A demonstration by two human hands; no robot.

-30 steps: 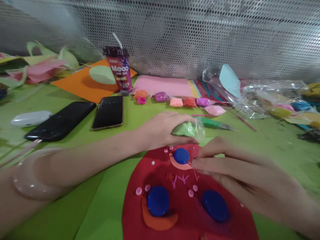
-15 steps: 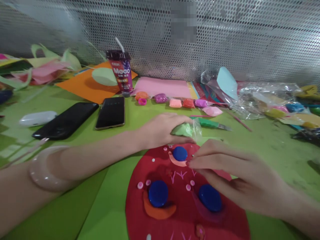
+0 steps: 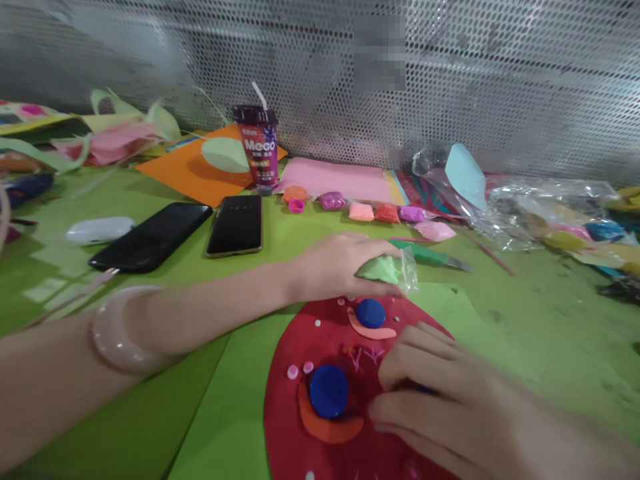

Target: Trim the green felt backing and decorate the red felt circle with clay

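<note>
My left hand (image 3: pixel 345 267) is closed around a small clear bag of light green clay (image 3: pixel 381 269), just beyond the far edge of a red paper disc (image 3: pixel 285 347). Low over the right part of that disc is my right hand (image 3: pixel 430 387), slightly blurred, its fingers bent and drawn together; anything between the tips is hidden. A blue round cap (image 3: pixel 329 391) lies on the disc above an orange clay crescent (image 3: pixel 333 430). Farther back, another blue cap (image 3: pixel 371 313) sits by a peach crescent (image 3: pixel 367 328). Small pink and white dots surround them. My right hand covers most of a third cap.
Two phones (image 3: pixel 153 237) (image 3: pixel 235 225) and a white case (image 3: pixel 100 230) lie at left. Behind them stands a purple drink cup (image 3: pixel 260 150). Clay packets (image 3: pixel 361 212) form a row. A green craft knife (image 3: pixel 430 256) lies beyond my hands; plastic wrapping (image 3: pixel 530 207) is at right.
My right hand has moved from the far cap towards the near right of the disc, now covering the right-hand cap. The left hand keeps its hold on the bag. The whole view has shifted slightly.
</note>
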